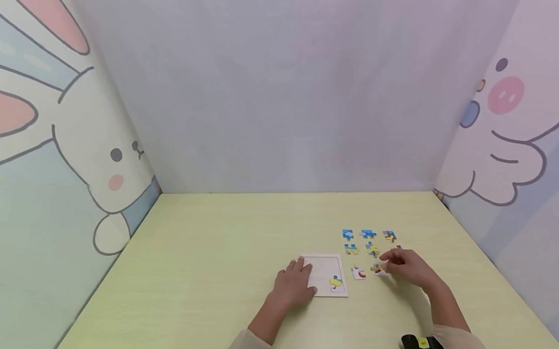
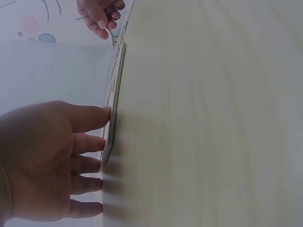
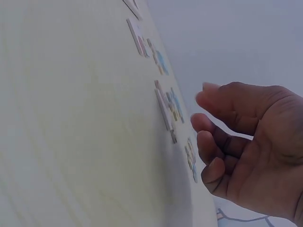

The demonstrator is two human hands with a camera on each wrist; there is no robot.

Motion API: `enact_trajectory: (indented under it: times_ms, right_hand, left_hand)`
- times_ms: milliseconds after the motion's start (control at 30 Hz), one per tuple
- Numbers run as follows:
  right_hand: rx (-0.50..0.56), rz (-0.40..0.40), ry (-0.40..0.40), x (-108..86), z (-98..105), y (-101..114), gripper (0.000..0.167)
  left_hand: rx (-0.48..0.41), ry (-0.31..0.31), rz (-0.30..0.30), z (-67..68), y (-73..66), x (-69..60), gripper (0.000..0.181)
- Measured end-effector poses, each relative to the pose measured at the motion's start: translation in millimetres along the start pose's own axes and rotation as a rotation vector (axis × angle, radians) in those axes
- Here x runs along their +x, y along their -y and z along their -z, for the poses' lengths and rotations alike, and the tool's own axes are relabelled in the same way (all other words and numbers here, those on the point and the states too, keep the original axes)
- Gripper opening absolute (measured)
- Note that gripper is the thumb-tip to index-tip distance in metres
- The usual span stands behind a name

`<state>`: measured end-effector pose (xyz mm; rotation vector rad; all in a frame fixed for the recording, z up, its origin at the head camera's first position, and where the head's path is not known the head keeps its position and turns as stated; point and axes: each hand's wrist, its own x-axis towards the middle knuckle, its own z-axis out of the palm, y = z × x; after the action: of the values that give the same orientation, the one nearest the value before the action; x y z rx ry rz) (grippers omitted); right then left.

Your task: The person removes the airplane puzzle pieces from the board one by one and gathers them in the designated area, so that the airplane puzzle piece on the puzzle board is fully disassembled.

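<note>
My left hand (image 1: 292, 285) rests on the left side of a pale puzzle board (image 1: 322, 270), fingers stretched out and thumb near its lower edge. One yellow and blue jigsaw piece (image 1: 336, 282) sits in the board's lower right corner. In the left wrist view the board (image 2: 115, 101) appears edge-on under the fingertips. Above the loose pieces hovers my right hand (image 1: 411, 267), its fingers loosely bent. The right wrist view shows nothing between thumb and fingers, apart from the pieces. Nearest to it is a red and white jigsaw piece (image 1: 380, 269); another piece (image 1: 395, 248) is partly hidden behind the hand.
Several loose jigsaw pieces lie in rows right of the board, among them a blue one (image 1: 367, 234) at the back and a white and red one (image 1: 358, 272) in front. A grey wall (image 1: 296, 117) stands behind the table (image 1: 194, 249); cartoon-printed panels flank it.
</note>
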<state>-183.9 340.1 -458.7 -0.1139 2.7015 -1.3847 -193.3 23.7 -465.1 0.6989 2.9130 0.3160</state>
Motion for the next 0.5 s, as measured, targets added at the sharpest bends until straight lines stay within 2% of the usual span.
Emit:
enact_trajectory:
  times_ms: [233, 333, 500]
  right_hand:
    - [0.079, 0.023, -0.027, -2.9, -12.2, 8.4, 0.024]
    - [0.051, 0.058, -0.017, -3.9, -18.3, 10.3, 0.024]
    - [-0.014, 0.163, 0.003, -3.1, -26.2, 13.4, 0.020]
  left_hand:
    - [-0.005, -0.011, -0.013, 2.3, -1.4, -0.9, 0.053]
    - [-0.011, -0.008, -0.014, 1.7, -1.1, -1.4, 0.053]
    - [-0.010, -0.002, -0.006, 2.4, 0.0, -2.5, 0.052]
